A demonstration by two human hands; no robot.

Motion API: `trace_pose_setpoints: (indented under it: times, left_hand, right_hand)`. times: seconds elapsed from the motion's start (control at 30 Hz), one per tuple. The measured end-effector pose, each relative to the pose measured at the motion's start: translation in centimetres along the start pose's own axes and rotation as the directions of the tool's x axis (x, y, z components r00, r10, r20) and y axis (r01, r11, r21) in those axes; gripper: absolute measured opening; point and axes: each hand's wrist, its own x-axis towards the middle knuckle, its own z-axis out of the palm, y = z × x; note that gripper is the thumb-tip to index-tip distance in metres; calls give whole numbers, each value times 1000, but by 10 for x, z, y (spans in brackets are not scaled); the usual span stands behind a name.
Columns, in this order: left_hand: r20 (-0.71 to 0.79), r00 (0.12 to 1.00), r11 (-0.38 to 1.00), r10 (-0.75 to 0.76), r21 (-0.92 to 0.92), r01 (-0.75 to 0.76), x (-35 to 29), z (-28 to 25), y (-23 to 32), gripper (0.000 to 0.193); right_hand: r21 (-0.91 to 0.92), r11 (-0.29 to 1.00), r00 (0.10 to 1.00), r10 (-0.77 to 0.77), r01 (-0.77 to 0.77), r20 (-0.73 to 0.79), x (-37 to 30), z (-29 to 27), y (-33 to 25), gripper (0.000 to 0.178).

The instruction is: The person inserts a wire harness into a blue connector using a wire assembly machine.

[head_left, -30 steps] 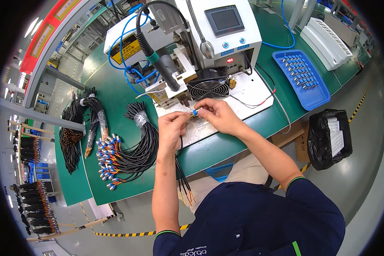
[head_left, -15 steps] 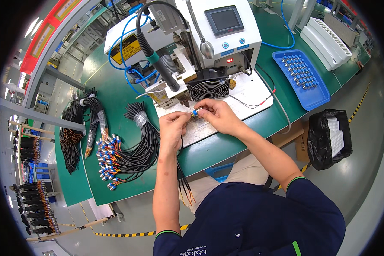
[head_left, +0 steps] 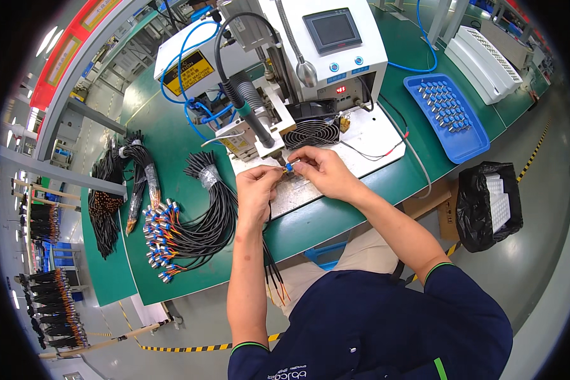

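Note:
My right hand (head_left: 330, 175) pinches a small blue and silver connector (head_left: 290, 167) just under the soldering machine's tip. Close beside it, my left hand (head_left: 257, 191) has its fingers pressed together on a wire end of a black cable (head_left: 268, 248). The rest of that cable drops below the hand, where several black cables with orange and yellow ends hang over the table edge. The soldering iron (head_left: 254, 120), dark with a green collar, slants down to the connector between my fingertips. My fingers hide the exact contact.
Left on the green table (head_left: 199, 269) lies a bundle of black cables (head_left: 202, 237) ending in blue connectors, with more bundles (head_left: 107, 196) beyond. A black fan (head_left: 311, 133) sits behind my hands. At right are a blue tray (head_left: 468, 149) of connectors and a black-lined bin (head_left: 472, 218).
The soldering iron and its holder have come down toward the connector between my fingers. Both hands have stayed in nearly the same place.

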Motion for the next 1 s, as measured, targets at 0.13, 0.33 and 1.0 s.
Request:
trace_pose_setpoints:
  times: [0.13,0.33,1.0]
  left_hand:
    - [3,1000,1000,2,-1,-2,1,-2,-1,7]
    - [4,1000,1000,-2,-4,2,1,-1,-1,7]
    - [3,1000,1000,15,18,-15,2,-2,-3,9]
  right_hand:
    - [-13,1000,1000,-2,2,2,0,0,0,22]
    - [6,1000,1000,-7,7,-1,0,0,1,22]
    - [-10,1000,1000,-3,3,-13,-1,0,-5,21]
